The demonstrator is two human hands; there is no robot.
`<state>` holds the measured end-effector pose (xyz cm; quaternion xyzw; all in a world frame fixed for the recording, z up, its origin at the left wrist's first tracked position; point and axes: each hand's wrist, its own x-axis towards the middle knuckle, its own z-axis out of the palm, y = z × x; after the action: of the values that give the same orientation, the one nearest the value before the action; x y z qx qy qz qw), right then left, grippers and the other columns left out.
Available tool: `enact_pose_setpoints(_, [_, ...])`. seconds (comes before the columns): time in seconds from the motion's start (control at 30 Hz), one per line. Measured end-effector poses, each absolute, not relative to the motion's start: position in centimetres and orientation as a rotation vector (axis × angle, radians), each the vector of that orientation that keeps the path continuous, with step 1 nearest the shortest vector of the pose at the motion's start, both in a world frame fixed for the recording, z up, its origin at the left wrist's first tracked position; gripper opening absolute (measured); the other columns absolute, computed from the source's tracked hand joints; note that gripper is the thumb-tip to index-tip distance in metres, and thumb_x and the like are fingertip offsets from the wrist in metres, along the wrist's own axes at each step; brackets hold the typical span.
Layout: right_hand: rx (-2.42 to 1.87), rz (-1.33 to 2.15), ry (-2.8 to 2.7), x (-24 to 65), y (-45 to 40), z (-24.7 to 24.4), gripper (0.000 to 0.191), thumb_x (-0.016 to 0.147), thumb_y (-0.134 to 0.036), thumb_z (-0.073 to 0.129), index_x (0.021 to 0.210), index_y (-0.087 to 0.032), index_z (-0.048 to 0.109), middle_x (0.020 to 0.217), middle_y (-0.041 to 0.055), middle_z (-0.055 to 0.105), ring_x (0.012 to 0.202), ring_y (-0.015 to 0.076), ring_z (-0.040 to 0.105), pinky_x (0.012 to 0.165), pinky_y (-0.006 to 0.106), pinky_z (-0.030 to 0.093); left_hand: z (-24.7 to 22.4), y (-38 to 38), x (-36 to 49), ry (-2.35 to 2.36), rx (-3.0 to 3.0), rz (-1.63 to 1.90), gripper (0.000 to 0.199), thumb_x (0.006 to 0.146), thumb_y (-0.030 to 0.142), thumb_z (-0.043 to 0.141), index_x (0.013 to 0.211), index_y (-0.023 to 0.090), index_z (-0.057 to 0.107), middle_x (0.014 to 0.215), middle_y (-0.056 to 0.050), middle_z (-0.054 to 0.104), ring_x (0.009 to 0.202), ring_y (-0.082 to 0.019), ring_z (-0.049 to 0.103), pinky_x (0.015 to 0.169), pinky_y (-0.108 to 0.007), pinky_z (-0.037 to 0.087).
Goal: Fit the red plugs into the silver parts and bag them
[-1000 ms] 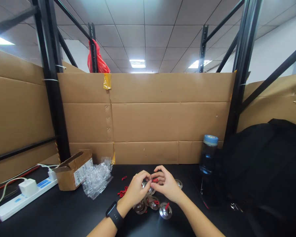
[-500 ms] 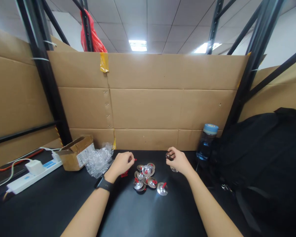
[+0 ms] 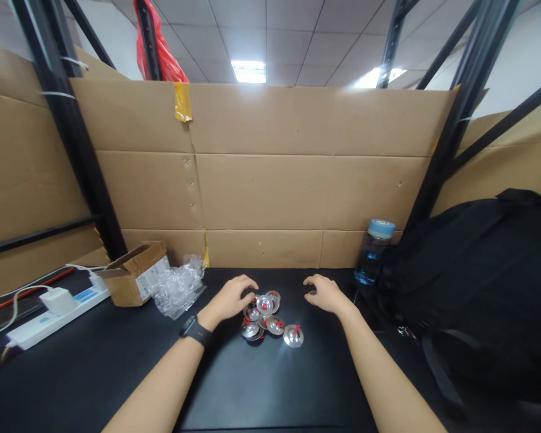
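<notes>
A small pile of silvery finger cymbals (image 3: 264, 305) with red straps lies on the black table. One more finger cymbal (image 3: 293, 336) rests apart at the pile's front right, its red strap sticking up. My left hand (image 3: 231, 296), below a dark watch, reaches over the pile's left edge with thumb and fingers apart. It seems to hold nothing, and its thumb is close to the cymbals. To the right of the pile, my right hand (image 3: 327, 293) hovers low over the table, fingers spread. A dark bit shows under its fingertips, too hidden to make out.
Crumpled clear plastic wrap (image 3: 180, 287) and an opened cardboard box (image 3: 137, 273) stand left, beside a white power strip (image 3: 58, 316). On the right are a blue-lidded bottle (image 3: 374, 252) and a big black bag (image 3: 478, 300). A cardboard wall (image 3: 261, 192) closes the back.
My right hand has let go of the round shiny dark thing it held and its fingers have opened. My left hand has opened from a pinch near a red strap and moved right onto the pile.
</notes>
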<state>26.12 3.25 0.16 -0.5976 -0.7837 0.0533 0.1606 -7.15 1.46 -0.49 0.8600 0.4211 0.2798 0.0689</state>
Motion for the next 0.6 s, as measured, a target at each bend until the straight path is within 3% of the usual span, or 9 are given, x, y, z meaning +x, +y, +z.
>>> enact_pose_setpoints(0.13, [-1.610, 0.162, -2.289, 24.4, 2.6, 0.3, 0.030, 0.080, -0.030, 0.068, 0.109, -0.025, 0.071, 0.115, 0.0067, 0.069, 0.106, 0.0265, 0.064, 0.092, 0.039, 0.040, -0.7, 0.1, -4.0, 1.177, 2.694, 0.684, 0.016, 0.089, 0.021, 0.061, 0.096, 0.028, 0.074, 0.100, -0.002, 0.069, 0.097, -0.020, 0.061, 0.089, -0.030, 0.042])
enact_pose_setpoints(0.3, [-1.474, 0.214, -2.313, 23.3, 1.9, 0.2, 0.027, 0.083, -0.032, 0.067, 0.109, -0.026, 0.070, 0.117, 0.0071, 0.068, 0.115, 0.0274, 0.061, 0.097, 0.040, 0.038, -1.1, 0.0, -3.4, 1.305, 2.649, 0.643, 0.014, 0.089, 0.020, 0.061, 0.088, 0.024, 0.074, 0.093, -0.003, 0.068, 0.091, -0.019, 0.062, 0.083, -0.027, 0.042])
enact_pose_setpoints(0.6, [-1.264, 0.312, -2.309, 22.4, 1.2, 0.2, 0.026, 0.080, -0.025, 0.068, 0.105, -0.025, 0.072, 0.108, 0.0056, 0.069, 0.102, 0.0238, 0.064, 0.091, 0.034, 0.047, -0.6, -0.4, -3.1, 1.477, 2.638, 0.588, 0.005, 0.084, 0.025, 0.068, 0.082, 0.022, 0.072, 0.088, -0.006, 0.071, 0.087, -0.024, 0.065, 0.077, -0.031, 0.043])
